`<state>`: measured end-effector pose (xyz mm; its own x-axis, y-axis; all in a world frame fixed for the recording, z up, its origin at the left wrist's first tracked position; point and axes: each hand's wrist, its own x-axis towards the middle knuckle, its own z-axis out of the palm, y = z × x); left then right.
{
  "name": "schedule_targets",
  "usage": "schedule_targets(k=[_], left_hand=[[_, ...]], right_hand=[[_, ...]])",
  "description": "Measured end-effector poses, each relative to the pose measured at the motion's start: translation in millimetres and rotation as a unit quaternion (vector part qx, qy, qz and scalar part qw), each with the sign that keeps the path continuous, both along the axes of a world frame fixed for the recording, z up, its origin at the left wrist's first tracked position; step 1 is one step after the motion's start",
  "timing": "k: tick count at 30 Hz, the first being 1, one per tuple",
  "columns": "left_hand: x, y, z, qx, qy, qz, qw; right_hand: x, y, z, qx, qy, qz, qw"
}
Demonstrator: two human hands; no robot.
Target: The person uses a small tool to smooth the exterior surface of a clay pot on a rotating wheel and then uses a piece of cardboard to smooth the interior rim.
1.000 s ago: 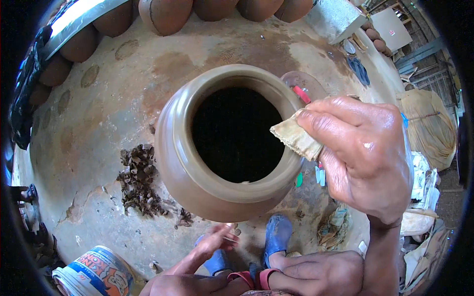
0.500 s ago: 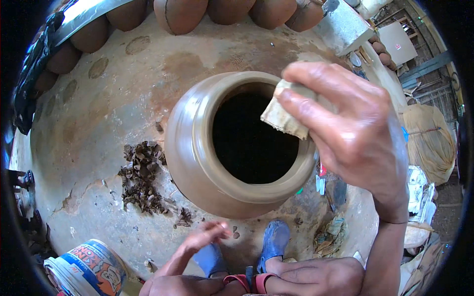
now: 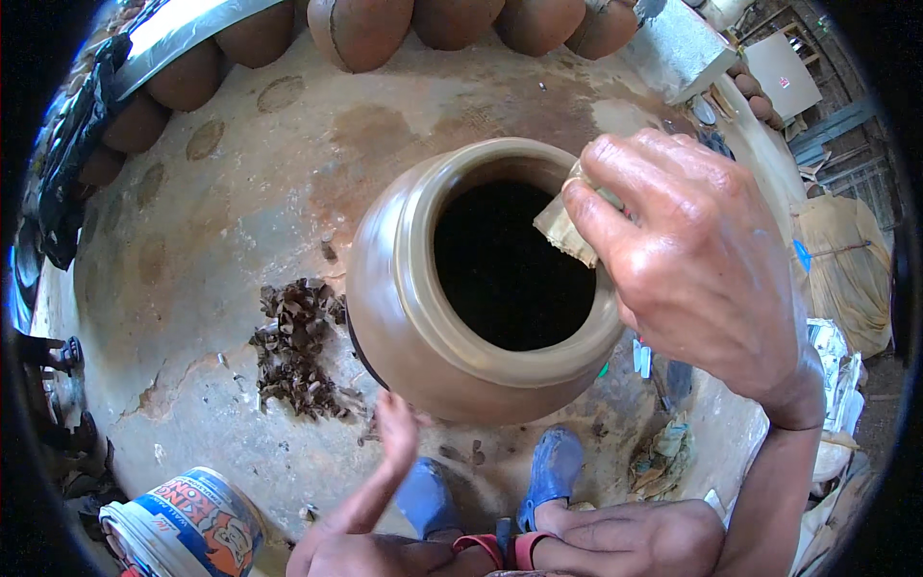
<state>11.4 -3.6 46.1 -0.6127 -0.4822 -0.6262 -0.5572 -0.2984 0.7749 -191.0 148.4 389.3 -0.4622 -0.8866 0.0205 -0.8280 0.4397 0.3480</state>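
Observation:
A large, wet, grey-brown clay pot stands in front of me, its wide mouth dark inside. At the right of its rim, my right hand is closed round a folded, pale beige cloth, pinched between thumb and fingers. The cloth lies over the rim and hangs partly into the mouth. My left hand is low at the pot's near left side, beside a thin dark edge under the pot. Its fingers point up with the thumb apart and nothing visible in them; whether they touch that edge is unclear.
Dark clay scraps lie heaped left of the pot. A white-and-blue bucket stands at the lower left. Several rounded brown pots line the back. A crumpled cloth lies right of my blue shoes.
My left hand has swung up and forward to the pot's lower left side. The right hand keeps its hold on the cloth at the rim. The whole view has shifted slightly.

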Motion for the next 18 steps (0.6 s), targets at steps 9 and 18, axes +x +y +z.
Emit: schedule_targets(k=[9,18], left_hand=[[2.1,-63.8,-41.6,0.175,0.013,-0.096,0.980],[48.8,-6.4,-11.5,0.339,-0.174,-0.344,0.858]], right_hand=[[11.4,-5.4,2.7,-0.037,0.017,0.025,0.999],[3.2,14.2,3.3,-0.056,-0.128,-0.036,0.989]])
